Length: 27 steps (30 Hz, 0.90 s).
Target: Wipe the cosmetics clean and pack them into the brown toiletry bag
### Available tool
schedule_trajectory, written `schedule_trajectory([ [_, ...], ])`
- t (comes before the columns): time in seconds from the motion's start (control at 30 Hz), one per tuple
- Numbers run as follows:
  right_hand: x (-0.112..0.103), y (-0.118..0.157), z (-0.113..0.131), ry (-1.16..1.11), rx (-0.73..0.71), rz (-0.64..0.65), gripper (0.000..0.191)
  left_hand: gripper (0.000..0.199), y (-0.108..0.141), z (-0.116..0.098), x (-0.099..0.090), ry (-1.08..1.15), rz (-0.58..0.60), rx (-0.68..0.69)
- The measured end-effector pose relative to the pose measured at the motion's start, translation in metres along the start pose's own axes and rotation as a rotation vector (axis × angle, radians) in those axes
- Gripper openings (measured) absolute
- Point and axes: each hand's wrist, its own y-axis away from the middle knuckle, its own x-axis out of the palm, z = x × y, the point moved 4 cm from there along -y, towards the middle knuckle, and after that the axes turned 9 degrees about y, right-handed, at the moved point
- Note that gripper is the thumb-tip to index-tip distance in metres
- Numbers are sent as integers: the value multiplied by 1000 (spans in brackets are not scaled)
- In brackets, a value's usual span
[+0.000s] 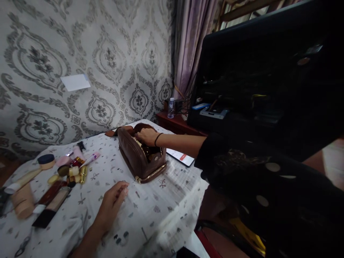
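Observation:
A brown makeup bag (134, 157) with gold zips stands unzipped on the patterned white cloth (150, 211). My right hand (147, 137), with a dark band at the wrist, reaches into its opening. The fingers curl down inside, and what they grip is hidden. Some small items show dimly within the bag. In front of the bag my left hand (114, 199) rests on the cloth, its fingers loosely curled with nothing seen in them. Behind my right forearm lies a phone (185, 157) with a lit screen, partly covered.
Several cosmetics lie at the left, among them a dark-lidded jar (46, 161), a gold tube (83, 174) and a black-capped bottle (53, 208). A small clear bottle (171, 108) stands on a red table (177, 124) behind. A large black panel (242, 82) rises at the right.

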Motion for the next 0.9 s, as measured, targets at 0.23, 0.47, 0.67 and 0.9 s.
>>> schedule_trajectory([
  [0.23,14,18,17,-36,-183,88,28,40,-1,-1,0,-44,31,24],
  [0.47,19,20,16,-32,-198,101,29,38,-4,1,0,-80,62,66],
  [0.67,22,17,21,-41,-180,100,26,37,-5,3,-2,-71,51,61],
  [0.9,-6,22,4,-162,-211,-4,45,37,-5,-1,-3,-54,61,63],
])
